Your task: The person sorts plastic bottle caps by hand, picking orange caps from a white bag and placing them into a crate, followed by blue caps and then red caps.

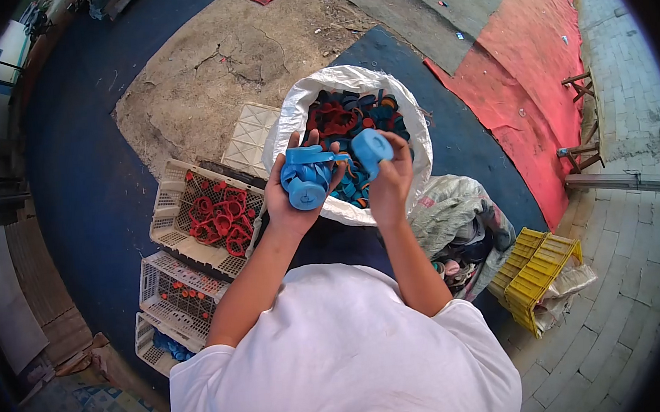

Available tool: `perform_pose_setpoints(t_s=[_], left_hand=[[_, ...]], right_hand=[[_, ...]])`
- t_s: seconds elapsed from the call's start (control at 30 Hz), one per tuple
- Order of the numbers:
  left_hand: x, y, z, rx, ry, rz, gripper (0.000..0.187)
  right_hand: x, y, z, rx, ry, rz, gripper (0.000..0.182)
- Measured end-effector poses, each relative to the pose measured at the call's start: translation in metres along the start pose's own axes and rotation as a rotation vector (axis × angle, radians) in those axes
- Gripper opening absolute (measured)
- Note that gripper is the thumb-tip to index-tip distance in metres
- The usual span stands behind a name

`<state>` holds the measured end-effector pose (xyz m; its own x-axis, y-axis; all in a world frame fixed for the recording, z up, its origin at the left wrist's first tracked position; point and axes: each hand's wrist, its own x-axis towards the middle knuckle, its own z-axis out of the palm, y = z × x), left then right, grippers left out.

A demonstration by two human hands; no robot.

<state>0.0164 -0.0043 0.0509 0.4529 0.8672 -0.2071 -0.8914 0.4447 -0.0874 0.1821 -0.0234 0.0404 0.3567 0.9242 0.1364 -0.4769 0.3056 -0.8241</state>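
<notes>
Several blue plastic caps with ring-like straps [307, 194] lie heaped in my left hand [285, 209], its fingers curled up around them. My right hand [390, 186] pinches a single blue cap [372, 148] between thumb and fingers, slightly blurred, just right of the heap. Both hands are over the near part of a white woven sack [291, 124] with a rolled-down rim. Inside the sack is a mix of dark red, dark blue and teal plastic pieces [335, 120]. My hands and forearms cover part of its near side.
On the left stand a crate [166, 211] of red ring-shaped pieces [222, 214], a crate [150, 278] with small orange pieces and one [145, 340] with blue pieces. Right are a grey-green sack [454, 204] and a yellow crate [533, 279]. Wooden stools [580, 157] stand farther right.
</notes>
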Motion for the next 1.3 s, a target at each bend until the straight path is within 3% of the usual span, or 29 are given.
perform_pose_setpoints(t_s=[0.1,0.13,0.3,0.6,0.8,1.0,1.3], left_hand=[[0.002,-0.001,-0.003,0.070,-0.052,0.017,0.043],[0.003,-0.001,-0.004,0.080,-0.057,0.032,0.044],[0.003,-0.010,0.003,0.114,-0.047,0.106,0.045],[-0.011,-0.017,0.023,0.265,0.008,0.287,0.049],[-0.030,-0.010,0.036,0.266,-0.017,0.421,0.050],[-0.062,0.009,0.046,0.298,0.056,0.648,0.049],[-0.143,0.037,0.013,0.275,0.225,1.171,0.038]], right_hand=[[-0.019,0.009,0.028,-0.019,-0.046,-0.028,0.060],[-0.022,0.012,0.033,-0.047,-0.067,-0.010,0.069],[-0.026,0.013,0.053,0.153,-0.003,0.061,0.082],[-0.028,0.010,0.072,0.261,0.103,0.117,0.073],[-0.031,0.009,0.092,0.312,0.027,0.203,0.072],[-0.042,0.018,0.126,0.381,-0.102,0.373,0.080],[-0.099,0.048,0.178,0.325,-0.353,0.867,0.077]])
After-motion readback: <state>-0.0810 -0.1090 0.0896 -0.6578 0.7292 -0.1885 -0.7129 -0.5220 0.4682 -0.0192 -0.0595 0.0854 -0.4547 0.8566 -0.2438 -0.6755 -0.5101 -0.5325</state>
